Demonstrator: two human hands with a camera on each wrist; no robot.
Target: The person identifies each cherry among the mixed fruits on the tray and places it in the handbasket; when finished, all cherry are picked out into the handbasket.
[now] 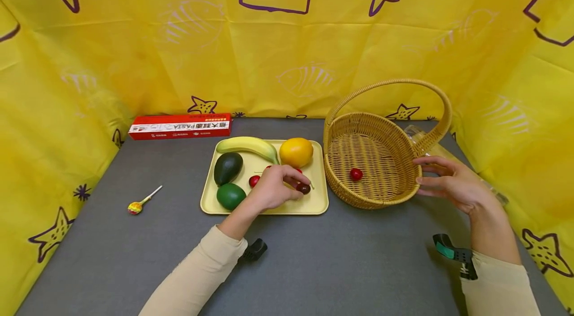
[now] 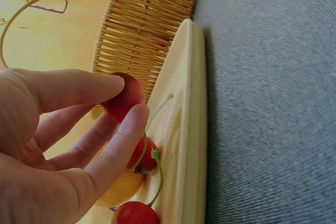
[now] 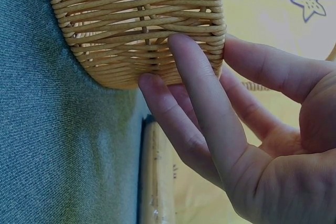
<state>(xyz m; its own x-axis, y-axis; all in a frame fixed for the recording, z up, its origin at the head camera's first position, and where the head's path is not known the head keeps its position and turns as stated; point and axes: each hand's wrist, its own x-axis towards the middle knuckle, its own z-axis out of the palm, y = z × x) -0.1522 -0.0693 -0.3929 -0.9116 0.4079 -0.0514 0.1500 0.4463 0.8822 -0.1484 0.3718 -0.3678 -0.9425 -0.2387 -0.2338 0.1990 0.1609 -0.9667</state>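
My left hand [image 1: 274, 189] is over the right part of the cream tray [image 1: 273, 210], pinching a dark red cherry [image 2: 126, 97] between thumb and fingertips. Below it in the left wrist view, red cherries with green stems [image 2: 137, 214] lie on the tray. My right hand [image 1: 459, 187] is at the right side of a wicker basket [image 1: 372, 200]. Its nearly straight fingers [image 3: 195, 82] touch the woven wall and rim from outside. Inside the basket lies one red cherry [image 1: 356, 174]. The left hand partly hides some cherries in the head view.
A banana [image 1: 248, 145], an avocado [image 1: 228, 168], a green fruit [image 1: 230, 196] and an orange-yellow fruit [image 1: 296, 152] share the tray. A lollipop [image 1: 136, 207] lies to the left. Behind stands a red-and-white pasta box [image 1: 180, 126]. A clear package [image 1: 441, 152] lies behind the basket.
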